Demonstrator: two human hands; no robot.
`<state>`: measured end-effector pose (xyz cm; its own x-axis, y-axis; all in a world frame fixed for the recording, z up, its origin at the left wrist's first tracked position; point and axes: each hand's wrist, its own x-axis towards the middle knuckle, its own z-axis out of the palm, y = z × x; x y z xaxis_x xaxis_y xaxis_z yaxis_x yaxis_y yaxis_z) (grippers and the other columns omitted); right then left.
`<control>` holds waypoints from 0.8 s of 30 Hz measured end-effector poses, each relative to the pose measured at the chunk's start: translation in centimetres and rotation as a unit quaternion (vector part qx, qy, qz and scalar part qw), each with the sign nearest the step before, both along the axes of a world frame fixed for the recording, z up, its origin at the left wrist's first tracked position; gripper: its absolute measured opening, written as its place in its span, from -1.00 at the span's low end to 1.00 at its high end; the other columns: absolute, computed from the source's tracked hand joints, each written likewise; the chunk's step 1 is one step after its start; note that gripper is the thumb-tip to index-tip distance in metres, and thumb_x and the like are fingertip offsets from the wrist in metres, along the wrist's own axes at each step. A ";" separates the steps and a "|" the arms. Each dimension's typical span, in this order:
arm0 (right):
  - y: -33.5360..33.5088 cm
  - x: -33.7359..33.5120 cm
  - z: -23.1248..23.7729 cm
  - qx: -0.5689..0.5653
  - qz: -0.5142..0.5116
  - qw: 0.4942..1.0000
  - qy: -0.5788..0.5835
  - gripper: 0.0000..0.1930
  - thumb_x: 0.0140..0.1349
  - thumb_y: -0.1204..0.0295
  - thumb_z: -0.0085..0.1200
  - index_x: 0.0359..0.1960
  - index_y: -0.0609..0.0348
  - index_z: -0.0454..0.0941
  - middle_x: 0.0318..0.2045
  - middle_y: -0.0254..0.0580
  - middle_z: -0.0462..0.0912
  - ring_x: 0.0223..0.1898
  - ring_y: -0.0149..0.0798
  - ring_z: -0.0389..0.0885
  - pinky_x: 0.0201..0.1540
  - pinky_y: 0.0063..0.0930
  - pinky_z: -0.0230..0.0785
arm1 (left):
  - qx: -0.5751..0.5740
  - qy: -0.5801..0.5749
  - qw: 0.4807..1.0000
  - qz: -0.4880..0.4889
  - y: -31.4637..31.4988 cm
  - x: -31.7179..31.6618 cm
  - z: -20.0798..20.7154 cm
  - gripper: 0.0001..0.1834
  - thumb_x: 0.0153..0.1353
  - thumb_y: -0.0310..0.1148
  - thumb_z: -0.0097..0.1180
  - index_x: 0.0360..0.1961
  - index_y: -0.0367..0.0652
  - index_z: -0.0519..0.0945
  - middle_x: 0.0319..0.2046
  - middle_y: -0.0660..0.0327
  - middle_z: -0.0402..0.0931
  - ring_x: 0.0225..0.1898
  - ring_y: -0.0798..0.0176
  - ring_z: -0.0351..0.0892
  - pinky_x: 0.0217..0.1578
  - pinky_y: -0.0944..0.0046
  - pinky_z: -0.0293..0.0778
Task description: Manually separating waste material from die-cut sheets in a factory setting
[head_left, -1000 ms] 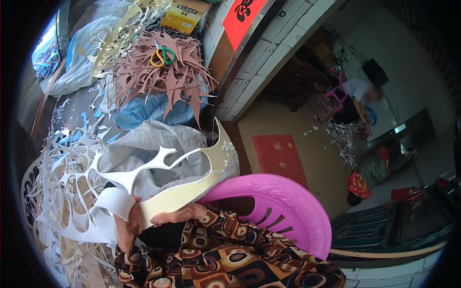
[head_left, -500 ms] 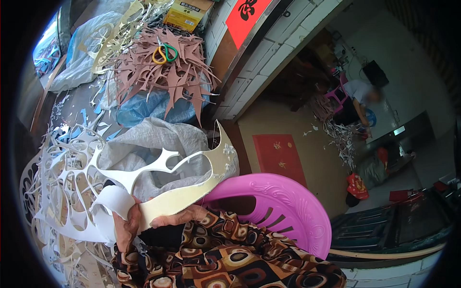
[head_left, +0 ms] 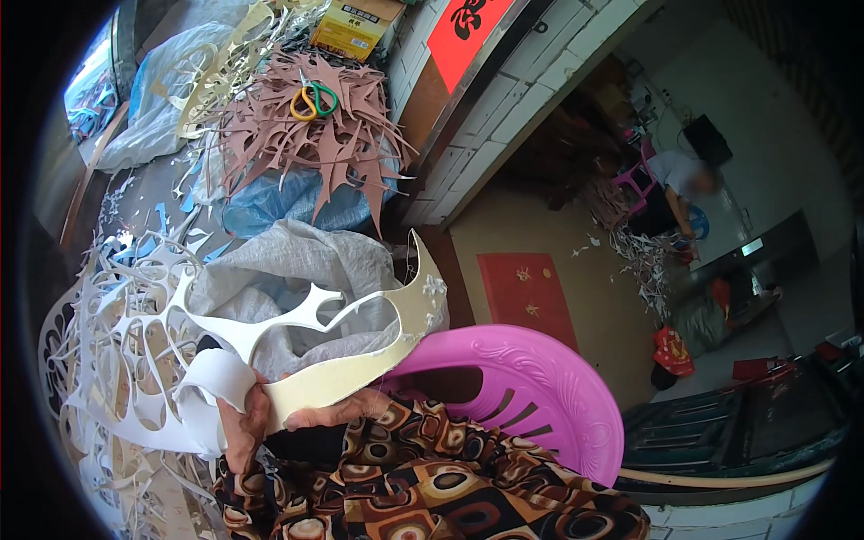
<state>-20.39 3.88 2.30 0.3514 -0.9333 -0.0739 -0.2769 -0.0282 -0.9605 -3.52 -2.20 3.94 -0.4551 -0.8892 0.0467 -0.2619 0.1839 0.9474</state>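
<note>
My left hand [head_left: 241, 430] and my right hand [head_left: 340, 414] both grip a white foam cutout [head_left: 306, 310] with curved, pointed arms. Its long cream strip rises to the right and ends in a sharp tip. A curled white loop of the cutout hangs over my left hand. Both sleeves are brown with a patterned print. The cutout is held above a grey sack [head_left: 297, 256] and next to a pink plastic chair [head_left: 549, 396].
White offcuts [head_left: 108, 360] pile up on the left. Further away lie brown pointed cutouts [head_left: 333, 144] with yellow-and-green scissors [head_left: 311, 99] on top, a blue bag [head_left: 270, 205] and a yellow box [head_left: 354, 27]. A red mat [head_left: 526, 292] lies by the doorway; another person [head_left: 675, 175] sits far right.
The cutout's pointed tip has dipped very slightly in the picture. Both hands keep the same hold.
</note>
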 end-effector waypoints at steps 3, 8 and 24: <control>0.1 0.1 -0.6 0.054 0.008 0.997 -0.061 -0.44 0.00 0.10 0.11 -0.03 0.18 0.34 -0.22 -0.07 0.51 -0.17 -0.10 0.47 -0.11 -0.33 0.30 | -0.009 -0.010 1.000 0.002 0.1 0.0 0.2 -0.92 0.03 -0.53 -0.11 -0.45 -0.20 0.44 -0.53 0.20 0.37 -0.45 0.25 0.37 -0.36 0.29 0.31; 0.2 -0.3 0.7 0.072 0.021 0.997 0.015 -0.38 0.01 0.05 0.10 0.05 0.16 0.29 -0.09 -0.09 0.46 -0.06 -0.14 0.42 -0.01 -0.34 0.24 | -0.057 -0.024 0.998 -0.015 -0.1 0.0 0.8 -0.89 0.03 -0.59 -0.13 -0.45 -0.24 0.46 -0.59 0.17 0.40 -0.53 0.22 0.39 -0.46 0.29 0.32; 0.5 -0.1 0.9 0.095 0.036 0.995 -0.007 -0.38 0.03 0.06 0.09 0.08 0.13 0.26 -0.06 -0.11 0.44 -0.02 -0.19 0.39 0.04 -0.36 0.21 | -0.069 -0.007 0.998 0.011 0.1 0.0 -0.8 -0.88 -0.04 -0.60 -0.15 -0.48 -0.23 0.45 -0.60 0.17 0.40 -0.54 0.17 0.40 -0.46 0.27 0.33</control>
<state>-20.46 4.40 3.20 0.4185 -0.8755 -0.2415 -0.2666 0.1357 -0.9542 -3.53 -2.14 3.11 -0.4364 -0.8849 0.1629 -0.2798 0.3055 0.9102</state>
